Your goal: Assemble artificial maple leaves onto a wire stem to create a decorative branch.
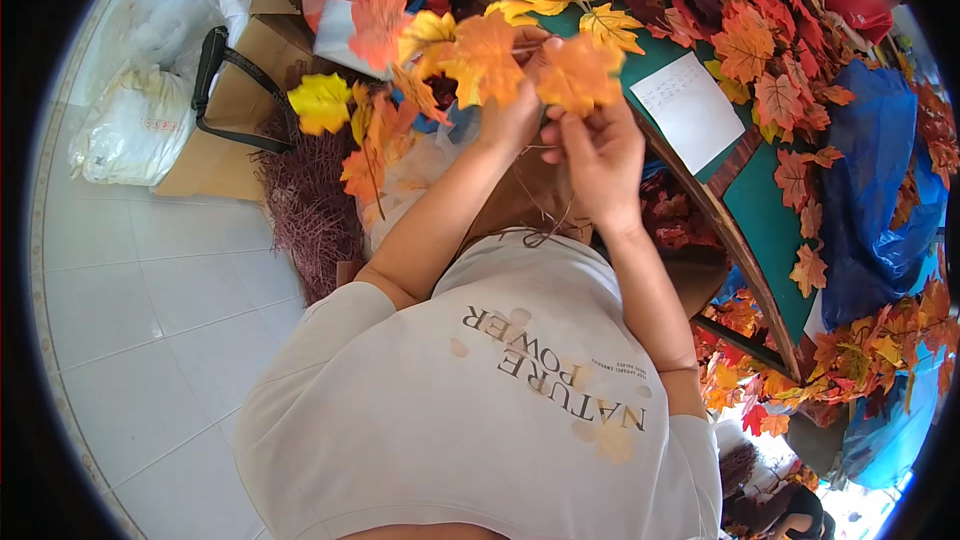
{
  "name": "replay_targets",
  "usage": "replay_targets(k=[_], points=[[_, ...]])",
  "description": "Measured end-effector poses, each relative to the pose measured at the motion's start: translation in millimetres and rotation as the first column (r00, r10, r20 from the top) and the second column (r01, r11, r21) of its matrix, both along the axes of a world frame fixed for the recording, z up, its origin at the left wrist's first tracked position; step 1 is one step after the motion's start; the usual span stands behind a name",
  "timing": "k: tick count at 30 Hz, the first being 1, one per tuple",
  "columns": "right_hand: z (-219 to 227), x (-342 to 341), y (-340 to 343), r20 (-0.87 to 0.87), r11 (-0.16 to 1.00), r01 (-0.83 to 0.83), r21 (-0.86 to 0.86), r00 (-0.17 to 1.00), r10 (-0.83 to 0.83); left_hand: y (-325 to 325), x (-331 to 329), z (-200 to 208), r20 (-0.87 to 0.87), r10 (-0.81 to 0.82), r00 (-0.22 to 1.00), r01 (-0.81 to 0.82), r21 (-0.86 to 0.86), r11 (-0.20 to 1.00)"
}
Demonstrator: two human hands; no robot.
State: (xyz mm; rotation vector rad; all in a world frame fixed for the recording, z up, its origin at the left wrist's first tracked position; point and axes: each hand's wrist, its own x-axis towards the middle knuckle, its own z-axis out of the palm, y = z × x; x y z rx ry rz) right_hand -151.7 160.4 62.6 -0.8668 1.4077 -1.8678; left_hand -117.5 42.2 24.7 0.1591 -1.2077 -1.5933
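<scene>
Both of my hands are raised in front of my chest, close together, at the near edge of the green table (757, 205). My left hand (515, 112) is closed around a garland of artificial maple leaves (485, 58), its fingers partly hidden behind the orange leaves. To the left the garland droops, with a bright yellow leaf (320, 103) near its end. In a thumb-and-finger pinch, my right hand (606, 162) grips the stem of an orange maple leaf (580, 73). Thin brown stem strands (545, 208) hang below my hands.
Red, orange and yellow leaves (745, 45) are heaped on the table beside a white paper sheet (687, 112). Blue plastic bags (868, 190) stand at the right. A bundle of purplish-brown stems (305, 195), a cardboard box (215, 160) and white plastic bags (135, 125) are on the left.
</scene>
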Motion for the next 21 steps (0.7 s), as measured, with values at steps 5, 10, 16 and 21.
replay_targets(k=[5, 10, 16, 21], points=[[-5, -18, 24, -0.146, 0.999, 0.021, -0.048, 0.989, -0.027, 4, 22, 6, -0.187, -0.407, 0.894, 0.446, 0.455, 0.771], [-9, -19, 33, -0.076, 0.994, 0.104, -0.024, 0.992, -0.105, 13, 21, 5, -0.274, -0.510, 0.815, 0.568, 0.549, 0.613], [-13, -19, 33, -0.089, 0.981, 0.187, -0.056, 0.977, -0.191, 44, 19, 11, -0.296, -0.581, 0.758, 0.637, 0.523, 0.566], [-17, -36, 36, -0.864, 0.933, 0.338, -0.121, 0.427, -0.266, 65, 12, -13, -0.169, -0.547, 0.820, 0.530, 0.582, 0.616]])
